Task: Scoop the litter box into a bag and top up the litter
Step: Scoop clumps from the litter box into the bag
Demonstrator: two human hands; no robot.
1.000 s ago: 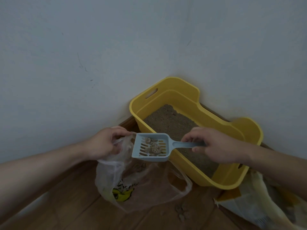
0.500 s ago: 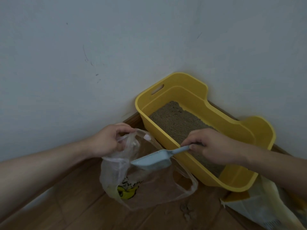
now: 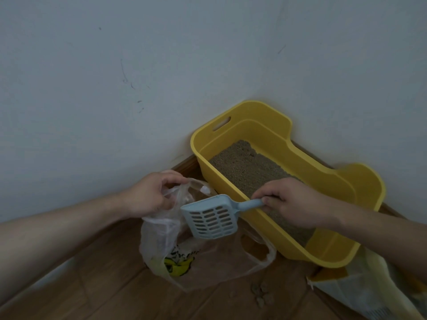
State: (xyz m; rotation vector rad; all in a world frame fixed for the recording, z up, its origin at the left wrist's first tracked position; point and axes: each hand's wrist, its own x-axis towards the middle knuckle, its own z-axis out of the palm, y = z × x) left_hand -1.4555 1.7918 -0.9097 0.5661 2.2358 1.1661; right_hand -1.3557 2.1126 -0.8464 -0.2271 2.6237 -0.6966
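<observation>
Grip, right: the right hand (image 3: pixel 293 204) pinches the end of the scoop handle (image 3: pixel 250 204) between thumb and curled fingers.
Scoop (image 3: pixel 211 218): pale blue and slotted. Its head runs left and downward from this grip, tilted, with the slotted face toward the camera.
Grip, left: the left hand (image 3: pixel 150 195) is across the scoop head from the right-hand grip. Its fingers are curled round the upper edge of the bag (image 3: pixel 161 239).
Bag: thin translucent plastic with a yellow print. It hangs from the left grip to the floor (image 3: pixel 104 285), its mouth under the scoop head.
Litter box (image 3: pixel 323 257): yellow, set in the wall corner just behind and beneath the right hand. Its near rim passes under the handle.
Litter (image 3: pixel 245 167): grey-brown granules on the box bottom, beyond the right hand.
Clumps (image 3: pixel 261 294): a few on the floor, below the right grip and near the bag's edge.
Sack (image 3: pixel 365 292): pale with yellow, on the floor under the right forearm, beside the box.
</observation>
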